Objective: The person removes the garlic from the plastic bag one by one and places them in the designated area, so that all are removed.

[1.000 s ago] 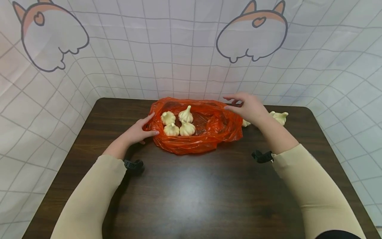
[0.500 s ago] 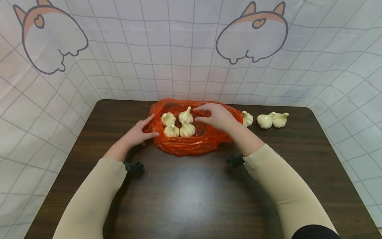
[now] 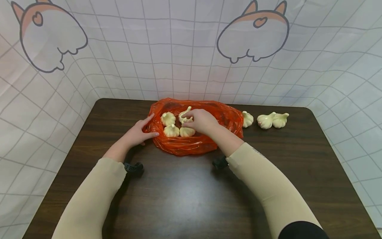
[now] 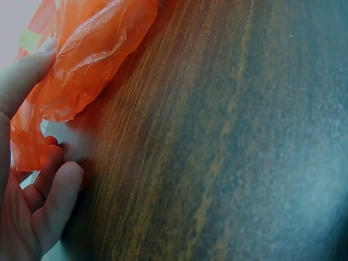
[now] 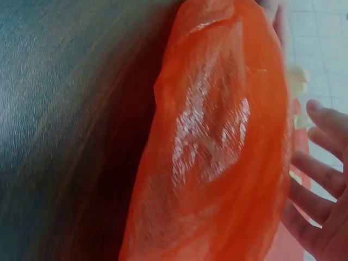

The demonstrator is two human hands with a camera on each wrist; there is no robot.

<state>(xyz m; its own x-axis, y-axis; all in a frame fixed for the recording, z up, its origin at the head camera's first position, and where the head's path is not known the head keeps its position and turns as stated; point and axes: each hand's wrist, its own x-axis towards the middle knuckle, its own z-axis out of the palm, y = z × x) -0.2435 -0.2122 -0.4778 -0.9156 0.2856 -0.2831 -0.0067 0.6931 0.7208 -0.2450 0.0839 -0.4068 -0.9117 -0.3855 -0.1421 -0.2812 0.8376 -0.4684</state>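
Note:
An orange-red plastic bag [image 3: 185, 145] lies on the table with its mouth spread upward. Inside, toward its left end, several garlic bulbs [image 3: 171, 130] are grouped together. My left hand [image 3: 133, 133] rests against the bag's left end, thumb and fingers apart; in the left wrist view a fingertip touches the plastic [image 4: 100, 51]. My right hand [image 3: 203, 121] reaches over the opening, its fingertips at the back-right garlic bulb [image 3: 181, 117] and partly covering it. The right wrist view has its fingers [image 5: 321, 173] spread behind the bag's near wall, which hides part of the bulbs.
Three more garlic bulbs lie to the right of the bag: one garlic bulb [image 3: 247, 119] close beside it and a touching pair [image 3: 272, 120] farther out. A dark wooden table [image 3: 185, 196] carries everything. A white grid-patterned curtain [image 3: 191, 49] hangs behind and at the sides.
My right hand has moved left from the bag's right edge to above the bulbs inside, uncovering the bulbs on the right. The left hand and the bag have stayed in place.

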